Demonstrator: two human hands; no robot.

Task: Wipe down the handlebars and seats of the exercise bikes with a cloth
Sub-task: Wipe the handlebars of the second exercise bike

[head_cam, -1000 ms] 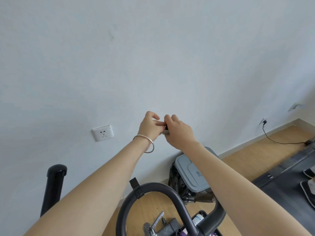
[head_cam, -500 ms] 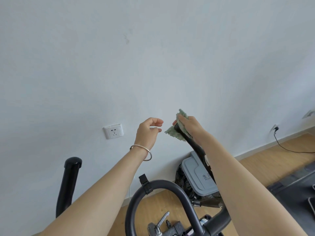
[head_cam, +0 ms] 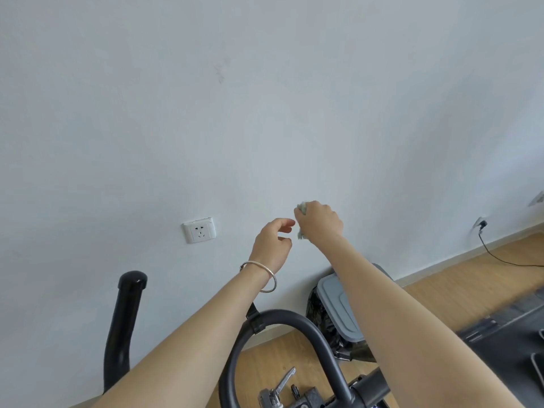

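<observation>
My right hand (head_cam: 319, 220) grips a pale green cloth (head_cam: 301, 209) bunched in its fingers, held out toward the wall; the right handlebar end it covers is hidden beneath hand and arm. My left hand (head_cam: 272, 244), with a silver bangle on the wrist, hovers just left of it, fingers loosely curled and holding nothing. The black curved handlebar (head_cam: 290, 328) of the exercise bike loops below my arms. Another upright black handlebar end (head_cam: 125, 313) stands at the lower left.
A white wall with a socket (head_cam: 199, 230) fills most of the view. A grey lidded bin (head_cam: 338, 310) with a black bag stands against the wall on the wooden floor. A plugged-in black cable (head_cam: 500, 257) and a dark treadmill edge (head_cam: 506, 328) lie at right.
My right hand with the cloth has closed over the top of the handlebar end, hiding it. My left hand stays apart from it, having let go a second ago. The view has shifted slightly.
</observation>
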